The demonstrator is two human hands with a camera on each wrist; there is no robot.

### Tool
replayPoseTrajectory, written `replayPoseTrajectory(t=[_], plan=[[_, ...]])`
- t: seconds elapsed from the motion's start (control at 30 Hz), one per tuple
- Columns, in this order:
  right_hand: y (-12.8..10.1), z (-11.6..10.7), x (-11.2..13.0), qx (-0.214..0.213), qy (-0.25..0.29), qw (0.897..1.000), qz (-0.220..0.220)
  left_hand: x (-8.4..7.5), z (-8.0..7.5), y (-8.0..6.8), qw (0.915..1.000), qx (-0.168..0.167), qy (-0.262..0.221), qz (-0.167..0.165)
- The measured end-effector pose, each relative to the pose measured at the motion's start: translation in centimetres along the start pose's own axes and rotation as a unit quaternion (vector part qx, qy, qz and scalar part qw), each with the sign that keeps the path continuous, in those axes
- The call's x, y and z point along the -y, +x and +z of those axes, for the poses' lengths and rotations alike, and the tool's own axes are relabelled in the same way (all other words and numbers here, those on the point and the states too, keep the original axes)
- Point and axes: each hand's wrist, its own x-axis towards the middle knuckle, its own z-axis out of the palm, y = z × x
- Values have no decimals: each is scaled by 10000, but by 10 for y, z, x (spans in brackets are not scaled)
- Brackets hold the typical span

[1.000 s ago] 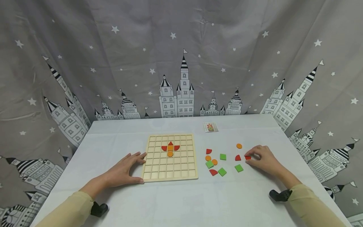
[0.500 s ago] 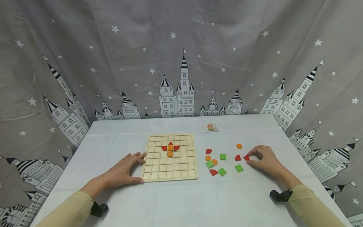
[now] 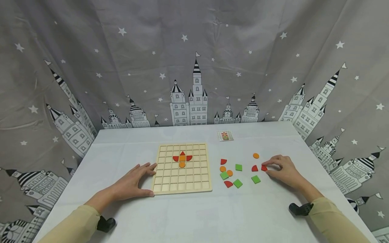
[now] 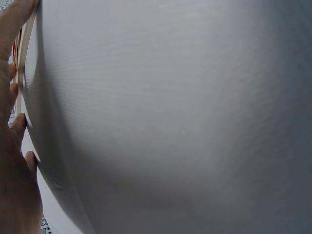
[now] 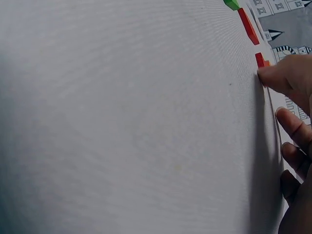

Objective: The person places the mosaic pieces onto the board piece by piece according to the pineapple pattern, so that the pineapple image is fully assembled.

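My left hand [image 3: 133, 182] rests at the left side of a pale wooden grid board [image 3: 185, 187], fingertips at its left edge and thumb by the near left corner. On the board lie a red triangle [image 3: 182, 153], an orange square [image 3: 182, 158], an orange disc [image 3: 182, 164] and two red quarter circles [image 3: 189, 158]. To the right, my right hand [image 3: 282, 171] pinches a red quarter-circle tile [image 3: 264, 168] between thumb and finger, low over the table. In the right wrist view the thumb [image 5: 275, 78] presses against this red tile [image 5: 260, 60]. Another red quarter circle [image 3: 254, 168] lies just left of it.
Between board and right hand are scattered several green squares [image 3: 256, 179], orange discs [image 3: 256, 155] and more red quarter circles [image 3: 228, 184]. A small picture card [image 3: 225, 135] lies near the back of the white table [image 3: 194, 216]. A grey castle-print curtain [image 3: 194, 33] hangs behind.
The red quarter-circle tile has turned in my right fingers and shifted slightly left. My left hand and the board have stayed put.
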Motion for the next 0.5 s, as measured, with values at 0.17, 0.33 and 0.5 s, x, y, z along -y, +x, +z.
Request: replayPoseTrajectory(t=[0.17,0.33,0.5], plan=[[0,3,1,-87,-59,9999,54,-2,-1,0,10000,15,-18,2],[2,8,2,-306,-210,9993,56,-2,-2,0,10000,8,-35,5],[2,7,3,-359,-190,9992,1,-1,-2,1,10000,23,-3,-8]])
